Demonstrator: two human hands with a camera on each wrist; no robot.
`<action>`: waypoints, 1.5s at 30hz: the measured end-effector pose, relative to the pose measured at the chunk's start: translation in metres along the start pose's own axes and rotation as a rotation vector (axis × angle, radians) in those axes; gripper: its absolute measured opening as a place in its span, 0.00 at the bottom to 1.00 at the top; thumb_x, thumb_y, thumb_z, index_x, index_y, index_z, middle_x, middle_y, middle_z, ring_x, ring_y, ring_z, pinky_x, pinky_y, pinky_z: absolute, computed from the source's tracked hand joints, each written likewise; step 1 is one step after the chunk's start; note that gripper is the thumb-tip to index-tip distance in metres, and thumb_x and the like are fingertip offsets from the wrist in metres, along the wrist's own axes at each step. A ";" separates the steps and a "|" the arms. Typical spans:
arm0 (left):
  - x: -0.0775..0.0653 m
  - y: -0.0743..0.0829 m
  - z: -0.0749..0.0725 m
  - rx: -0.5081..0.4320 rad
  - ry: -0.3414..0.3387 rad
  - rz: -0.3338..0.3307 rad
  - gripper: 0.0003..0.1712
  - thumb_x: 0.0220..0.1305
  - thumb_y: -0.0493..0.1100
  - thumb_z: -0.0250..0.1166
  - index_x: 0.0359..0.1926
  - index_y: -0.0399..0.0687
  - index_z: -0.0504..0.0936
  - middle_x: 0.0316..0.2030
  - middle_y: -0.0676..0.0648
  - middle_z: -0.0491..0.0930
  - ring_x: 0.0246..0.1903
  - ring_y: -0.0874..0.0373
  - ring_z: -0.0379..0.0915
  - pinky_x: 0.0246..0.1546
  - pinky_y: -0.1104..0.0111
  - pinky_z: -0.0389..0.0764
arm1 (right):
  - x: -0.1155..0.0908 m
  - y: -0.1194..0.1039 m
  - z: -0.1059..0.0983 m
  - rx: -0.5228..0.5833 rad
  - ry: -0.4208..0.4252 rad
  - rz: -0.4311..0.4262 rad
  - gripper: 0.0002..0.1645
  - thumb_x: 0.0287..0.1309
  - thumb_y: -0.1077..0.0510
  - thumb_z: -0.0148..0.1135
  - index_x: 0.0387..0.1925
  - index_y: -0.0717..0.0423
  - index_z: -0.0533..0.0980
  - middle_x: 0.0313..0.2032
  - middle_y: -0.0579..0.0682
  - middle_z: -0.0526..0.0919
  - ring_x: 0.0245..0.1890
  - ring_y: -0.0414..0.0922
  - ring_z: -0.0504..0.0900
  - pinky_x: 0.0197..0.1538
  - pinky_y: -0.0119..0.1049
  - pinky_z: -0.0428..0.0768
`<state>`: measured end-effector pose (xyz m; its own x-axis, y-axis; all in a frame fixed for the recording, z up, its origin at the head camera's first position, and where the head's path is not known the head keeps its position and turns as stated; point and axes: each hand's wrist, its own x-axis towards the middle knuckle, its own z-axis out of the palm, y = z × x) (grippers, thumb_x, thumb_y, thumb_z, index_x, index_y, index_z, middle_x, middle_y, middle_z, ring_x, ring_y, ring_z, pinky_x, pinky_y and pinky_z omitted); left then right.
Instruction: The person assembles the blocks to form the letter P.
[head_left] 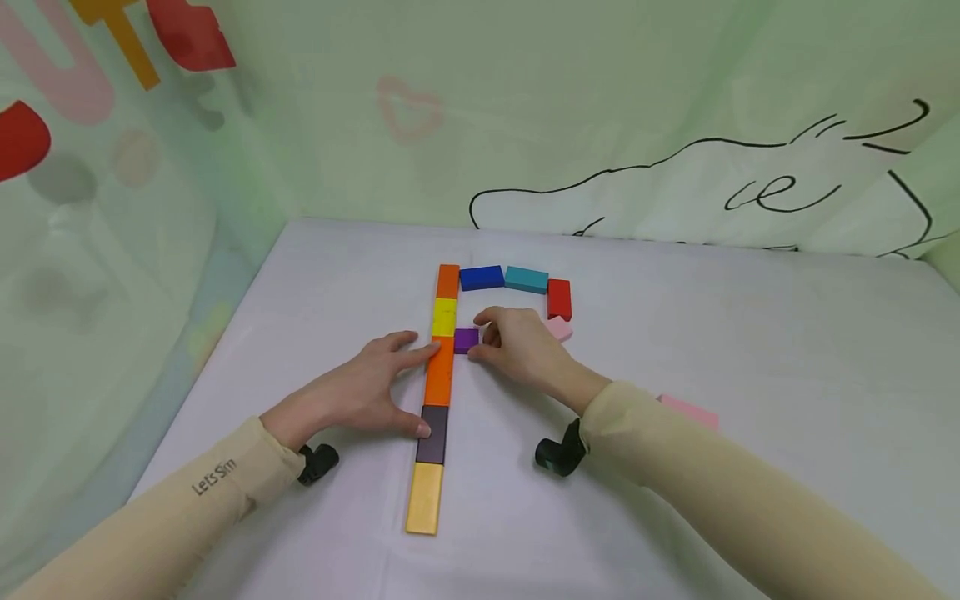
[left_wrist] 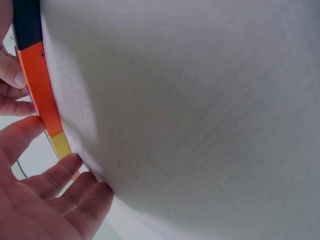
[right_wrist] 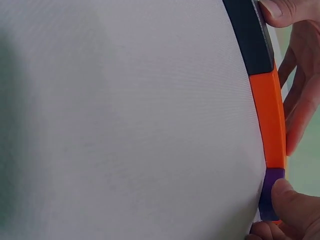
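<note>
My left hand (head_left: 367, 383) lies along the left side of a straight column of flat blocks. Its index fingertip touches the long orange block (head_left: 440, 371) and its thumb the dark block (head_left: 432, 435). My right hand (head_left: 521, 346) pinches a small purple block (head_left: 467, 341) between thumb and fingers. That block sits against the column's right side, near where the yellow block (head_left: 444, 317) meets the long orange one. In the right wrist view, the thumb presses on the purple block (right_wrist: 270, 195) at the end of the orange block (right_wrist: 270, 120).
From the upper orange block (head_left: 447, 282), a blue block (head_left: 482, 277), a teal block (head_left: 527, 279) and a red block (head_left: 559, 299) curve right. A pink block (head_left: 558, 328) shows behind my right hand. Another pink block (head_left: 690, 411) lies beside the right sleeve. A tan block (head_left: 424, 498) ends the column.
</note>
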<state>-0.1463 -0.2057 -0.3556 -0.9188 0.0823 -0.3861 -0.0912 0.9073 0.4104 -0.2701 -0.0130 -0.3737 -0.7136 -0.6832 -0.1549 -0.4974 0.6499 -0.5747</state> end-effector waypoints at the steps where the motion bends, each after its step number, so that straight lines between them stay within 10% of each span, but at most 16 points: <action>1: 0.001 0.001 0.000 0.001 0.000 0.006 0.56 0.53 0.57 0.79 0.79 0.57 0.61 0.80 0.37 0.51 0.77 0.36 0.50 0.70 0.39 0.68 | -0.001 0.001 -0.001 0.004 -0.004 0.003 0.30 0.64 0.54 0.71 0.64 0.59 0.76 0.42 0.54 0.86 0.41 0.47 0.82 0.50 0.37 0.86; 13: 0.000 -0.001 0.002 0.008 0.020 0.039 0.56 0.52 0.57 0.78 0.79 0.54 0.62 0.79 0.34 0.52 0.76 0.33 0.50 0.70 0.37 0.67 | -0.071 0.046 -0.075 0.076 0.114 -0.070 0.30 0.62 0.57 0.72 0.63 0.62 0.76 0.49 0.58 0.86 0.48 0.52 0.86 0.53 0.46 0.86; 16: -0.001 -0.003 0.002 0.012 0.026 0.043 0.56 0.52 0.58 0.78 0.79 0.54 0.62 0.79 0.34 0.52 0.76 0.33 0.50 0.69 0.37 0.67 | -0.104 0.078 -0.092 0.040 0.189 -0.023 0.29 0.62 0.58 0.72 0.63 0.61 0.77 0.51 0.59 0.86 0.47 0.47 0.86 0.51 0.30 0.85; 22: -0.010 -0.013 0.001 0.014 0.044 0.046 0.57 0.51 0.60 0.79 0.78 0.52 0.62 0.78 0.33 0.53 0.75 0.31 0.51 0.68 0.35 0.67 | -0.156 0.138 -0.090 -0.020 0.302 0.005 0.27 0.58 0.61 0.74 0.59 0.63 0.79 0.48 0.59 0.88 0.38 0.20 0.75 0.41 0.13 0.75; 26: -0.014 -0.019 0.000 0.012 0.050 0.043 0.57 0.51 0.60 0.79 0.78 0.52 0.63 0.78 0.32 0.53 0.75 0.31 0.51 0.68 0.34 0.67 | -0.178 0.162 -0.076 -0.032 0.322 0.014 0.24 0.54 0.63 0.76 0.54 0.61 0.83 0.41 0.52 0.87 0.34 0.24 0.75 0.37 0.17 0.77; 45: -0.017 -0.027 -0.001 0.001 0.054 0.033 0.57 0.52 0.61 0.78 0.79 0.53 0.61 0.78 0.33 0.52 0.75 0.31 0.51 0.68 0.34 0.66 | -0.155 0.145 -0.052 -0.120 0.326 -0.064 0.16 0.47 0.58 0.82 0.40 0.55 0.88 0.34 0.42 0.83 0.32 0.31 0.73 0.34 0.24 0.76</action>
<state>-0.1285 -0.2323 -0.3588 -0.9407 0.0895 -0.3273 -0.0605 0.9049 0.4213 -0.2572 0.2040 -0.3911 -0.7896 -0.5938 0.1545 -0.5867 0.6571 -0.4732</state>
